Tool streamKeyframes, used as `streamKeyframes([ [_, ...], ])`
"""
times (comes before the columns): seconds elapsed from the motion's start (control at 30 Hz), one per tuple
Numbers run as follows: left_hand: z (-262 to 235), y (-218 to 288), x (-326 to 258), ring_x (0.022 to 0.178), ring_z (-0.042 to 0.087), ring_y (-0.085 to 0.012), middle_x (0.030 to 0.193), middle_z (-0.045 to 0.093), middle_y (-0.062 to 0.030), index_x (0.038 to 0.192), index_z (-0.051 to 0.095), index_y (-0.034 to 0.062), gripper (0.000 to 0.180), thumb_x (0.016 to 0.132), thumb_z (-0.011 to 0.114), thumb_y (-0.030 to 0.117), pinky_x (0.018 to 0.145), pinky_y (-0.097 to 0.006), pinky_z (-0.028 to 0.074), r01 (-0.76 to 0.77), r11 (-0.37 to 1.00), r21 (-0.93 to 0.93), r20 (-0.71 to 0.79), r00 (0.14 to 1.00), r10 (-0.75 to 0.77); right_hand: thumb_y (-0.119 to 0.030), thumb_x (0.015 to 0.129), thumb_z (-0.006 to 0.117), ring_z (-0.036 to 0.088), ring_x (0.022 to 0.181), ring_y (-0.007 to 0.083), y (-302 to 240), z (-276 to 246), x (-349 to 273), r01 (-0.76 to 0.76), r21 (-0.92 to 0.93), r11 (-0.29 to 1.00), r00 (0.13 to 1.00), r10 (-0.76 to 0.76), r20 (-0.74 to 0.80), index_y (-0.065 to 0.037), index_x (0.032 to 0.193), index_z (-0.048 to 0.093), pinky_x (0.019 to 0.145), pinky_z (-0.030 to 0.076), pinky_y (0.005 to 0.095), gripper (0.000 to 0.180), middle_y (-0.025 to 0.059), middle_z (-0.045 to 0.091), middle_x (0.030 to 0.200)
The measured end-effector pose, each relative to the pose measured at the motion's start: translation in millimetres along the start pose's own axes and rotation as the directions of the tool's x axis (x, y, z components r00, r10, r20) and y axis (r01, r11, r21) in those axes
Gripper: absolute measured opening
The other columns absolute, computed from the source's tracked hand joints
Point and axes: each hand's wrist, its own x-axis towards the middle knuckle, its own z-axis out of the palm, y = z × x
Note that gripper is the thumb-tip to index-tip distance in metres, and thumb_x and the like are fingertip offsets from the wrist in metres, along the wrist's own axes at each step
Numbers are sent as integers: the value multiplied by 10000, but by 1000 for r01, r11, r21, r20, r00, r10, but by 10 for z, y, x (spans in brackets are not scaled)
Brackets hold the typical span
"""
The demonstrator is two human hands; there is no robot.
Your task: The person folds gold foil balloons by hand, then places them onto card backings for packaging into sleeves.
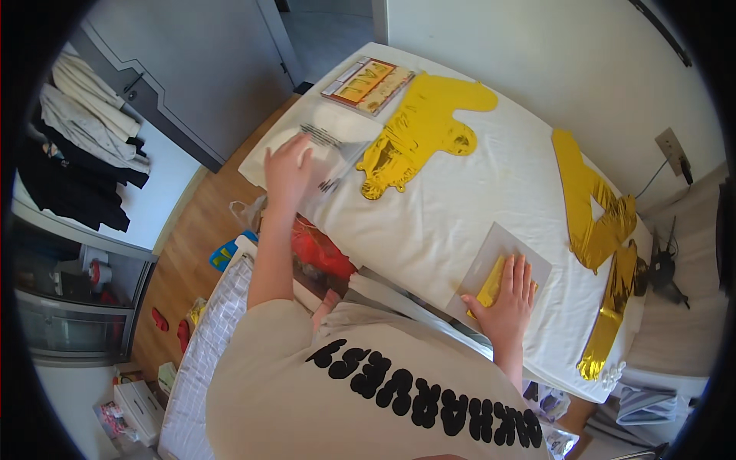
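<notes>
My left hand [285, 175] is at the bed's left edge, its thumb and fingers closed on the rim of a clear plastic bag [336, 162] with dark print. My right hand [507, 297] lies flat, fingers stretched, on a greyish see-through sleeve [494, 241]. Under that palm shows a folded piece of gold foil [484, 297]. A flat gold foil balloon [418, 126] is spread beyond the clear bag. Two more lengths of gold foil lie on the right: a larger flat balloon [579, 199] and a narrow crumpled strip [609, 326].
All this rests on a white-sheeted bed [429, 222]. A flat printed package [368, 84] lies at its far corner. A grey door [184, 69] and hanging clothes [84, 146] are to the left. A wall socket [673, 149] with a cord is at right. Red bags [318, 249] sit below the near edge.
</notes>
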Motion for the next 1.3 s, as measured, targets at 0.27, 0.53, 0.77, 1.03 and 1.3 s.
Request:
streamKeyframes([
  [0.27,215,-681,72,1448,469,-359,1479,588,-158,1336,706,178,435,966,672,404,1188,-602,312,-5,1000,-24,124,992,8,-671,707,798,252,1559,378,-7,15,54,-6,-11,1000,1000,5,-10,-49,1610,322,1250,231,550,1195,194,311,1668],
  [0.53,124,-648,184,1207,659,-314,1259,727,-122,1178,782,177,317,966,676,387,1102,-559,433,-38,999,-24,30,999,38,-675,734,780,263,1555,384,37,58,7,28,-30,999,999,-29,-31,-36,1605,327,1239,248,558,1171,194,314,1667],
  [0.77,-586,344,76,1075,707,-270,1172,760,-79,1121,786,131,283,1010,645,349,1103,-560,432,-32,979,-203,-22,999,28,-651,730,794,282,1548,380,58,33,-41,11,-26,1000,1000,-12,-28,-28,1605,323,1246,237,548,1172,200,322,1662],
  [1.03,-211,1729,-1151,1202,640,-310,1321,676,-156,1360,637,69,652,898,716,523,1097,-519,413,-444,889,-107,234,858,457,-622,730,814,284,1547,369,36,27,49,-12,6,1000,1000,12,-3,-16,1595,334,1244,248,542,1160,200,335,1654],
  [1.3,-278,2129,-1392,1311,530,-269,1442,546,-124,1457,560,128,724,868,729,512,1069,-446,396,-487,868,-96,494,734,466,-740,723,761,315,1532,379,86,87,28,34,0,999,996,-34,-86,-7,1581,362,1219,287,560,1197,192,384,1629],
])
